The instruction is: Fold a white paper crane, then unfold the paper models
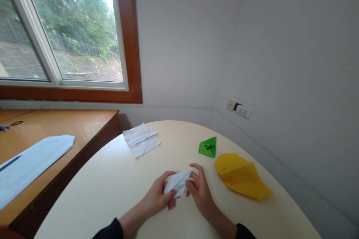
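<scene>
I hold a folded white paper (176,182) between my two hands, over the near part of a pale round table (109,190). My left hand (158,193) pinches it, thumb on top, fingers beneath. My right hand (199,191) is loosely curled at its other edge, index finger raised; I can't tell whether the thumb grips. If my left pinch loosened, the layers might slip apart; pressing unevenly could skew a crease.

folded white paper (176,183): underside unseen, hides part of left hand's (158,195) fingers. dark cloth sleeves (111,230), round cream table (84,201) cut at near edge. far left, blue-and-dark looped object (5,128) cut off, too small to tell.
</scene>
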Action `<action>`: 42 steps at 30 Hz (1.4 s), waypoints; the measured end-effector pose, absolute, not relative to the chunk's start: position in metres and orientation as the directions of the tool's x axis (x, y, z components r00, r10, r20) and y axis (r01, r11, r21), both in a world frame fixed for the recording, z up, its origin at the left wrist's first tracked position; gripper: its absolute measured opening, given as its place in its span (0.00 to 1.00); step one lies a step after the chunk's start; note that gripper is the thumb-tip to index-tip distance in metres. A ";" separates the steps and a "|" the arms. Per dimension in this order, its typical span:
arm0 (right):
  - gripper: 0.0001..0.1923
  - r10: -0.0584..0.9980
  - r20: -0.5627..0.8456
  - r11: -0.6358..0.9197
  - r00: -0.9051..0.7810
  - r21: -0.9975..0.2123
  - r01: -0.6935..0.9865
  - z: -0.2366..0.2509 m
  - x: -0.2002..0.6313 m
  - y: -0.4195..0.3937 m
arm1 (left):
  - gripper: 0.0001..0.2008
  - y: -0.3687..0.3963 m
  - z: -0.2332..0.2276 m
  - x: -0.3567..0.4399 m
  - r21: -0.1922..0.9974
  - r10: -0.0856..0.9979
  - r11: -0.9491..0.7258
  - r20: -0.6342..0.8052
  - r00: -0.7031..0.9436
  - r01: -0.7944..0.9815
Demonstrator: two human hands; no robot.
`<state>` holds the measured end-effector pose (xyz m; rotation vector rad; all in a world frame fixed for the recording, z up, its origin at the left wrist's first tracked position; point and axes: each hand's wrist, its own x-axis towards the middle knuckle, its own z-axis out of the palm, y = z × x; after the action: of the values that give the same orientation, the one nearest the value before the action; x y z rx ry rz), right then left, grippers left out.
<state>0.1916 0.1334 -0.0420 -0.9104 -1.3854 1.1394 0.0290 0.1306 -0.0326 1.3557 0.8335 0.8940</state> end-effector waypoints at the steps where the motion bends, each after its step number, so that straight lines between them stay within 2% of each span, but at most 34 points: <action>1: 0.28 0.963 0.225 0.216 -0.146 -0.974 -0.073 -0.041 0.193 0.135 | 0.25 0.130 -0.031 0.029 0.999 0.883 0.014 0.008 0.470 -0.043; 4: 0.25 0.970 0.152 0.145 -0.190 -0.988 -0.054 -0.040 0.196 0.138 | 0.25 0.128 -0.029 0.028 1.000 0.853 0.020 -0.006 0.523 -0.020; 9: 0.21 0.957 0.156 0.161 -0.242 -0.987 0.001 -0.035 0.199 0.142 | 0.31 0.129 -0.029 0.024 0.998 0.833 0.060 -0.052 0.551 0.003; 16: 0.22 0.921 -0.021 0.012 -0.390 -0.997 0.081 -0.034 0.210 0.149 | 0.36 0.128 -0.023 0.019 0.990 0.773 0.135 -0.075 0.630 -0.047; 24: 0.23 0.936 0.037 0.053 -0.350 -0.998 0.034 -0.037 0.206 0.146 | 0.29 0.134 -0.034 0.022 0.988 0.801 0.093 0.001 0.599 -0.125; 38: 0.26 0.944 0.104 0.123 -0.314 -0.991 0.043 -0.056 0.205 0.149 | 0.25 0.135 -0.036 0.022 0.991 0.831 0.062 0.015 0.556 -0.120; 42: 0.24 0.945 0.100 0.133 -0.310 -0.987 0.085 -0.055 0.206 0.149 | 0.24 0.134 -0.035 0.023 0.994 0.832 0.046 0.017 0.554 -0.099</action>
<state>0.2060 0.1485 -0.0551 -1.0333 -1.5690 1.2887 0.0226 0.1343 -0.0347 1.3423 0.7032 0.8085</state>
